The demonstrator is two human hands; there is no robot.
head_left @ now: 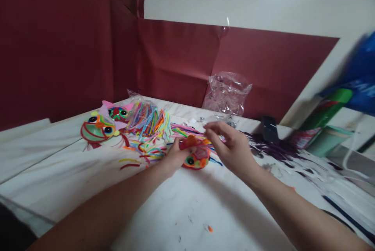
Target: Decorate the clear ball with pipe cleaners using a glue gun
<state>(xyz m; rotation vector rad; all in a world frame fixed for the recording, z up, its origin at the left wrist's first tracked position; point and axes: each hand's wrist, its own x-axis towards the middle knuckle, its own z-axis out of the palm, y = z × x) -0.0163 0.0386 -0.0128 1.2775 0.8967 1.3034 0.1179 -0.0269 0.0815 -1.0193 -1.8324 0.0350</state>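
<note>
Just above the white table, my left hand is closed on the edge of a small craft animal head. The head is orange, pink and green, with a black googly eye facing me and orange pieces on top. My right hand is raised at the right side of the head, thumb and fingertips drawn together in a pinch. Whatever lies between those fingertips is too small to make out. Behind both hands lie loose coloured pipe cleaners, partly hidden by my left hand.
Two finished-looking craft faces lie at the left. A bundle of pipe cleaners sits beside them. A clear plastic bag stands at the back. To the right are dark purple strips, a black phone and a green container.
</note>
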